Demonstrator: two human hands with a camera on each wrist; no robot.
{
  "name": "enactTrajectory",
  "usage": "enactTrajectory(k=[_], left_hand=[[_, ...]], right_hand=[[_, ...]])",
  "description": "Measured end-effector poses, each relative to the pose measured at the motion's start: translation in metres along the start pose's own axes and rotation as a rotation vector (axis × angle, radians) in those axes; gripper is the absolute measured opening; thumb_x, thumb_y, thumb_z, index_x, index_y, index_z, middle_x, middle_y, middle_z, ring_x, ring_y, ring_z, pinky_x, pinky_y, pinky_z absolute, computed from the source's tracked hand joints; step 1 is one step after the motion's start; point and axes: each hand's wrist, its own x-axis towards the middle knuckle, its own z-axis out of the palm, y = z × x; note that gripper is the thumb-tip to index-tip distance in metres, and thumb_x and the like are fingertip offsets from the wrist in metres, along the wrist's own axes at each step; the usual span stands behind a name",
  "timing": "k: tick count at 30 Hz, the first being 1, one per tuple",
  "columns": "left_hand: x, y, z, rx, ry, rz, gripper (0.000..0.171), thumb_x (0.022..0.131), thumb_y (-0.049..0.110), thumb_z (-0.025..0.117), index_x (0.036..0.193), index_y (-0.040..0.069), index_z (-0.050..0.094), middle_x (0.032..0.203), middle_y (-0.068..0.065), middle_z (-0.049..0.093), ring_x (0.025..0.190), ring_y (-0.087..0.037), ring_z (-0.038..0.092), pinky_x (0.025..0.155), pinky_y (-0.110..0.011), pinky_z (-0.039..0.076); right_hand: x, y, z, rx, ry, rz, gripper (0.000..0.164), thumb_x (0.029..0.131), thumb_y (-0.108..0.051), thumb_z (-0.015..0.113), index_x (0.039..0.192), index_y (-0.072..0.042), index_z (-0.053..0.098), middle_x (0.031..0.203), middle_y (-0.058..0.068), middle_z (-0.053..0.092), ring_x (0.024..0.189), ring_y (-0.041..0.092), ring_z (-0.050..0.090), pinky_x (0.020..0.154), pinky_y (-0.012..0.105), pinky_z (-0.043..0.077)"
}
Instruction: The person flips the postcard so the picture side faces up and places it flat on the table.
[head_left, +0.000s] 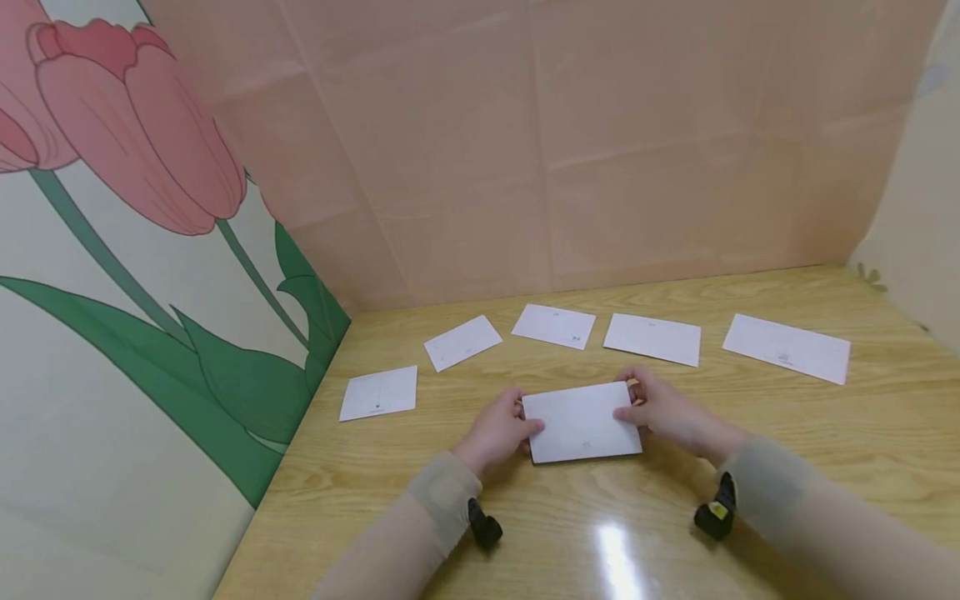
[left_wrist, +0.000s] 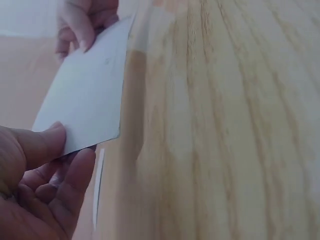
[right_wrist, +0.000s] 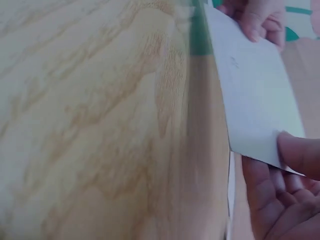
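Observation:
A white card (head_left: 581,423) with a small faint mark near its lower edge is held just above the wooden table. My left hand (head_left: 498,431) pinches its left end, thumb on top and fingers underneath. At the opposite end my right hand (head_left: 666,414) grips the card the same way. Both wrist views show the thumbs lying flat on the white face, while the curled fingers are partly hidden below. The card (left_wrist: 92,85) appears stiff and flat in the left wrist view, and a dark line runs along its underside in the head view.
Several white cards lie in an arc beyond my hands: a left card (head_left: 378,393), a tilted card (head_left: 462,342), a back card (head_left: 554,326), another card (head_left: 652,339) and a right card (head_left: 787,348). A pinkish cloth (head_left: 465,167) hangs behind the table (head_left: 360,500); a tulip-printed panel (head_left: 150,333) stands left.

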Motion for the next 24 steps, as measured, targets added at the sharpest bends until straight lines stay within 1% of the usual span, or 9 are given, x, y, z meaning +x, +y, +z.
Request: enactTrajectory(k=[3, 7, 10, 13, 16, 18, 20, 22, 24], left_hand=[[-0.001, 0.004, -0.003, 0.064, 0.051, 0.054, 0.024, 0.089, 0.015, 0.07, 0.108, 0.013, 0.056, 0.086, 0.001, 0.062, 0.073, -0.013, 0.058, 0.06, -0.029, 0.051], [-0.004, 0.009, -0.007, 0.197, 0.124, 0.162, 0.018, 0.089, 0.021, 0.07, 0.1, 0.015, 0.058, 0.081, 0.003, 0.057, 0.069, -0.011, 0.052, 0.059, -0.026, 0.046], [-0.007, 0.011, -0.009, 0.275, 0.168, 0.246, 0.015, 0.089, 0.023, 0.07, 0.093, 0.015, 0.058, 0.076, 0.005, 0.055, 0.066, -0.009, 0.049, 0.058, -0.025, 0.042], [-0.009, 0.013, -0.011, 0.334, 0.201, 0.321, 0.015, 0.088, 0.022, 0.071, 0.087, 0.015, 0.058, 0.073, 0.006, 0.054, 0.064, -0.008, 0.048, 0.056, -0.023, 0.041], [-0.011, 0.014, -0.012, 0.402, 0.228, 0.381, 0.014, 0.089, 0.021, 0.07, 0.084, 0.015, 0.058, 0.073, 0.008, 0.054, 0.064, -0.007, 0.047, 0.056, -0.022, 0.041], [-0.012, 0.014, -0.013, 0.445, 0.239, 0.408, 0.012, 0.09, 0.022, 0.069, 0.084, 0.016, 0.06, 0.075, 0.009, 0.057, 0.064, -0.007, 0.048, 0.056, -0.022, 0.041], [-0.012, 0.013, -0.014, 0.484, 0.246, 0.434, 0.009, 0.091, 0.022, 0.068, 0.087, 0.017, 0.062, 0.078, 0.01, 0.061, 0.067, -0.005, 0.051, 0.059, -0.02, 0.043], [-0.013, 0.012, -0.015, 0.52, 0.251, 0.478, 0.005, 0.091, 0.021, 0.066, 0.09, 0.017, 0.063, 0.085, 0.009, 0.066, 0.071, -0.004, 0.057, 0.063, -0.02, 0.047], [-0.014, 0.012, -0.016, 0.57, 0.261, 0.541, 0.004, 0.092, 0.017, 0.066, 0.093, 0.014, 0.064, 0.091, 0.005, 0.07, 0.078, -0.005, 0.063, 0.067, -0.02, 0.049]], right_hand=[[-0.001, -0.004, 0.001, -0.046, 0.052, -0.089, 0.046, 0.093, -0.013, 0.064, 0.128, -0.005, 0.035, 0.104, 0.018, 0.052, 0.09, 0.027, 0.055, 0.073, 0.037, 0.052], [-0.003, -0.007, 0.002, -0.158, 0.163, -0.207, 0.041, 0.093, -0.009, 0.064, 0.125, -0.003, 0.04, 0.103, 0.015, 0.05, 0.09, 0.026, 0.054, 0.07, 0.032, 0.051], [-0.005, -0.01, 0.004, -0.193, 0.213, -0.269, 0.042, 0.09, -0.005, 0.066, 0.124, -0.001, 0.042, 0.109, 0.017, 0.049, 0.094, 0.028, 0.054, 0.071, 0.03, 0.05], [-0.006, -0.012, 0.005, -0.182, 0.209, -0.316, 0.042, 0.087, 0.006, 0.062, 0.124, 0.002, 0.043, 0.118, 0.02, 0.05, 0.105, 0.033, 0.052, 0.082, 0.04, 0.052], [-0.008, -0.014, 0.006, -0.173, 0.197, -0.342, 0.046, 0.081, 0.017, 0.05, 0.125, 0.004, 0.042, 0.127, 0.022, 0.047, 0.117, 0.037, 0.046, 0.095, 0.056, 0.043], [-0.009, -0.015, 0.007, -0.163, 0.202, -0.354, 0.052, 0.077, 0.022, 0.041, 0.127, 0.007, 0.041, 0.129, 0.024, 0.044, 0.122, 0.04, 0.04, 0.099, 0.061, 0.036], [-0.011, -0.016, 0.008, -0.162, 0.241, -0.351, 0.053, 0.076, 0.023, 0.035, 0.127, 0.009, 0.041, 0.131, 0.025, 0.042, 0.124, 0.042, 0.038, 0.101, 0.062, 0.033], [-0.013, -0.017, 0.009, -0.143, 0.316, -0.342, 0.053, 0.076, 0.022, 0.031, 0.127, 0.011, 0.041, 0.13, 0.027, 0.041, 0.123, 0.044, 0.038, 0.1, 0.06, 0.034], [-0.013, -0.02, 0.01, -0.092, 0.398, -0.291, 0.049, 0.079, 0.019, 0.031, 0.126, 0.011, 0.042, 0.128, 0.026, 0.042, 0.12, 0.041, 0.041, 0.099, 0.051, 0.04]])
